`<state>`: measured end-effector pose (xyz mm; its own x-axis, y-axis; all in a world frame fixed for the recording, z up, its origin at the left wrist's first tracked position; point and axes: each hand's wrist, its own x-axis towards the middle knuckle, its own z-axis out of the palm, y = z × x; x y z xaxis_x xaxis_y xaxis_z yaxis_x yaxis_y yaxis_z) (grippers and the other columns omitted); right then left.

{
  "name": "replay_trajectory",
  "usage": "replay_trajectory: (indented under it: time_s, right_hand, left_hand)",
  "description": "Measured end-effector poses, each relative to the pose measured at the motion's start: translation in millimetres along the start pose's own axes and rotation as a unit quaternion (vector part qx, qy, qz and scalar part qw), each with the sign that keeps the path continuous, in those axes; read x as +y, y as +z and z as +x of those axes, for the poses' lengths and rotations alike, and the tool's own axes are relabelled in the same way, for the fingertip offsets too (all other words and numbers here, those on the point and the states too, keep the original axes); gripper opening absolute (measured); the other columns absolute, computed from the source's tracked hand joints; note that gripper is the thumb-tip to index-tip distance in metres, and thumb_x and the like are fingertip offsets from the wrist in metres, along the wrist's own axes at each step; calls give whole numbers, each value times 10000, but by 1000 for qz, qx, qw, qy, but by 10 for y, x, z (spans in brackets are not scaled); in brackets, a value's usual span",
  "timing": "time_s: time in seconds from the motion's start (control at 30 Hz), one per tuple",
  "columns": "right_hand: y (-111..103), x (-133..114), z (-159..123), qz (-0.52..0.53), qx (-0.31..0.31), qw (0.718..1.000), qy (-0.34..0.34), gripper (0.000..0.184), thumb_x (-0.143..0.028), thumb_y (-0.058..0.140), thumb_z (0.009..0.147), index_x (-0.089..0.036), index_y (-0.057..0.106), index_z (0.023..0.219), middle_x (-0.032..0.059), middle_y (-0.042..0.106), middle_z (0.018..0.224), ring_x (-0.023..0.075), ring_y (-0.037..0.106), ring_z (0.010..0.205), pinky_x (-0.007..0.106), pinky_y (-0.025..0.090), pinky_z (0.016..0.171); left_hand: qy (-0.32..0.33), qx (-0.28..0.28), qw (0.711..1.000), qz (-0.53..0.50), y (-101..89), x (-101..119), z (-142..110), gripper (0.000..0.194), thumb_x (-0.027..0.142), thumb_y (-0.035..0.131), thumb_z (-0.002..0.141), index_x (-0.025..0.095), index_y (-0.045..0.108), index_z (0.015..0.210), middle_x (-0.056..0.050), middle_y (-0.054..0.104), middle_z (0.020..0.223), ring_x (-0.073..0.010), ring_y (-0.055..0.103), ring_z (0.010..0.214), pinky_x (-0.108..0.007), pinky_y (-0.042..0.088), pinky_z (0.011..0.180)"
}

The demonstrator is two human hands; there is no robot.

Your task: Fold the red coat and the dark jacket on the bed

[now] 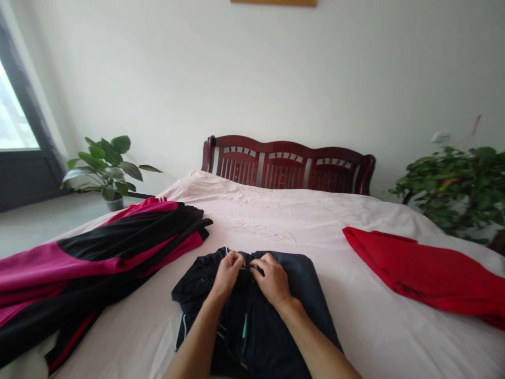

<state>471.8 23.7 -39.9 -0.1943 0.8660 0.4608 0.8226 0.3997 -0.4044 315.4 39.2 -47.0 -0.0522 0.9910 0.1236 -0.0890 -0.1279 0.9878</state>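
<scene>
Jacket (303, 300) front and centre on the bed (327, 221), dark navy, lying flat with its collar end away from me and a thin pale stripe showing down near the lower left edge! I had both hands right on it. My left grip (228, 273) was narrow, fingers bunched on the cloth at the top of the jacket, and my right grip (271, 280) was just beside it, curled down at the collar, the two almost touching. Narrow on both sides, then, and pinching that dark fabric, with a small zip (252, 269) showing between them, though my fingers hid exactly what each one had. Bare forearms ran up from the bottom of the view across the jacket.

To my left, a big heap of magenta and black sportswear (98, 263) sprawled over the bed, well clear of my hands, while a red garment (422, 276) lay spread out to my right. Pale pink bedding covered everything, and a dark red wooden headboard (284, 168) stood at the far end against the white wall (300, 68). Over on the left, a leafy potted plant (104, 168) stood by the window (13, 116), and another bushy plant (453, 189) filled the right side!
</scene>
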Motion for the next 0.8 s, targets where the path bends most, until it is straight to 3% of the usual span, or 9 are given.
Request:
replay_trajectory:
  time_s: [0.4, 0.5, 0.6, 0.7, 0.8]
  right_hand:
    - [-3, 18, -60, 3, 22, 1000, -13, 208, -129, 564, 852, -254, 712, 927, 51, 606, 945, 196, 595, 915, 292, 476, 786]
    - [-28, -13, -63, -20, 32, 998, -44, 243, -134, 605, 829, -268, 713, 1001, 45, 616, 951, 207, 572, 942, 317, 452, 834]
    - [-54, -51, -53, -33, 38, 997, -62, 219, -253, 646, 845, -262, 701, 1057, 44, 623, 935, 217, 556, 925, 338, 425, 820]
    - [-65, -69, -39, -28, 67, 996, -47, 163, -337, 590, 898, -228, 705, 935, 48, 623, 868, 214, 545, 863, 343, 406, 785]
    - [-64, -43, -28, 67, 111, 992, -12, 199, -328, 543, 915, -217, 705, 884, 53, 657, 848, 214, 566, 865, 344, 426, 816]
  left_hand:
    - [-94, 24, 995, 8, -33, 82, -2, 293, 405, 687, 649, 201, 488, 582, 97, 401, 426, -48, 335, 372, -177, 241, 387]
    - [-88, 21, 996, 7, 9, 167, -25, 271, 396, 678, 661, 190, 515, 591, 84, 442, 431, -48, 358, 372, -176, 262, 390]
    - [-72, -2, 997, 1, 96, 267, -61, 262, 408, 668, 678, 183, 545, 624, 75, 474, 440, -54, 383, 373, -180, 276, 395]
    - [-58, -35, 998, -4, 184, 333, -84, 285, 439, 678, 682, 173, 578, 657, 55, 518, 464, -63, 410, 382, -188, 295, 399]
    - [-35, -36, 999, -11, 223, 321, -76, 300, 448, 636, 727, 155, 636, 790, 12, 618, 620, -74, 490, 473, -182, 346, 437]
